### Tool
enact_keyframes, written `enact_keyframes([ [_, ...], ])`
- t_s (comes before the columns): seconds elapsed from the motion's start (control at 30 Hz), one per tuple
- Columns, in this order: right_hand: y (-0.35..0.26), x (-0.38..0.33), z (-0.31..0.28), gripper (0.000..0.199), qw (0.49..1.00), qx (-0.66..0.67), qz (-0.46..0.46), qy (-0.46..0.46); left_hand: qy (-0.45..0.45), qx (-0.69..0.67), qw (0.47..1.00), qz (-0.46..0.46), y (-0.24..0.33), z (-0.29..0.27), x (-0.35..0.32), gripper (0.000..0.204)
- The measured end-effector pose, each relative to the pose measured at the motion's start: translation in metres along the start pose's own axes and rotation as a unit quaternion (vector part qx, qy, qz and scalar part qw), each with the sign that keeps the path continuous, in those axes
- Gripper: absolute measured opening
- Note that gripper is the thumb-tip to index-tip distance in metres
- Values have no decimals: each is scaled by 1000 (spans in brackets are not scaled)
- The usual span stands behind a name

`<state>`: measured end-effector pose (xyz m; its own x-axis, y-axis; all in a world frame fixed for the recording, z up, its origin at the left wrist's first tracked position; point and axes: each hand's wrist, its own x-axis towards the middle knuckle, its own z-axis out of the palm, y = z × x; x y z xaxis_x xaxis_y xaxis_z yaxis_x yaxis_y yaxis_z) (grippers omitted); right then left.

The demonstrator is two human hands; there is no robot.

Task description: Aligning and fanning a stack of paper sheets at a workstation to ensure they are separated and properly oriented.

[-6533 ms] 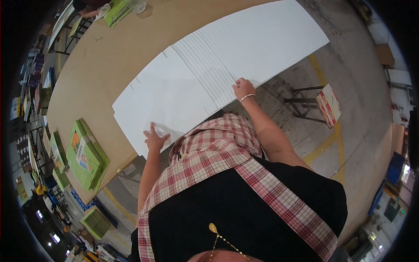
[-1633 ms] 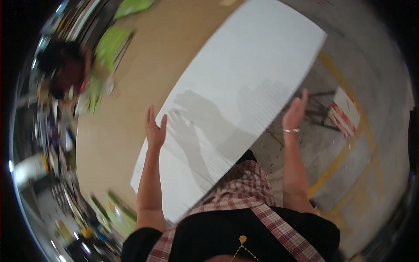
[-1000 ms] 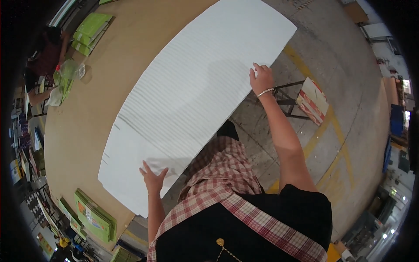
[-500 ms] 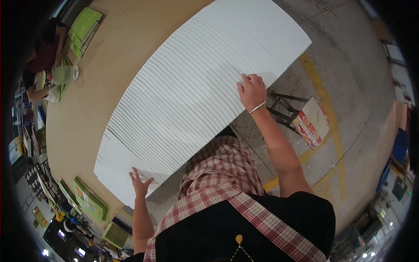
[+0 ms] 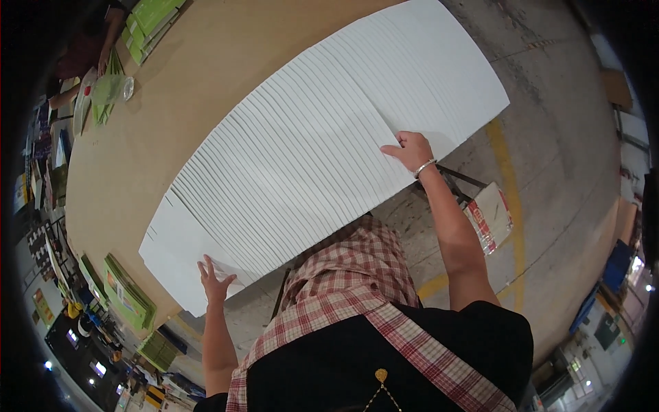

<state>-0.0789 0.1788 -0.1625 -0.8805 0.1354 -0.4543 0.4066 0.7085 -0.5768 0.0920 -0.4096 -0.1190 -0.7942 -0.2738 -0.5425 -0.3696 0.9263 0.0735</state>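
A big brown table (image 5: pixel 206 89) fills most of the room. At its far end lie flat green sheets (image 5: pixel 152 19), and another person (image 5: pixel 82 55) sits there with more green sheets (image 5: pixel 104 93) and a small clear cup (image 5: pixel 128 88) just beside them. Near the close corner of the table is a stack of green sheets (image 5: pixel 127 294) standing on edge. The floor (image 5: pixel 549 123) is grey concrete with a yellow line (image 5: pixel 511 199) painted on it. A small stool (image 5: pixel 489 214) with a red and white top stands on the floor.
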Motion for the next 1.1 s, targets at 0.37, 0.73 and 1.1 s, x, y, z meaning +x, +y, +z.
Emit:
enact_keyframes([
  [0.37, 14, 2, 5, 45, 999, 48, -19, 5, 21, 9, 999, 26, -3, 2, 2, 112],
  [0.73, -5, -4, -3, 45, 999, -29, -14, -7, 35, 5, 999, 18, 0, 4, 1, 111],
  [1.1, -41, -45, 49, 33, 966, -85, -124, 209, 25, -4, 1000, 11, -10, 4, 0, 111],
])
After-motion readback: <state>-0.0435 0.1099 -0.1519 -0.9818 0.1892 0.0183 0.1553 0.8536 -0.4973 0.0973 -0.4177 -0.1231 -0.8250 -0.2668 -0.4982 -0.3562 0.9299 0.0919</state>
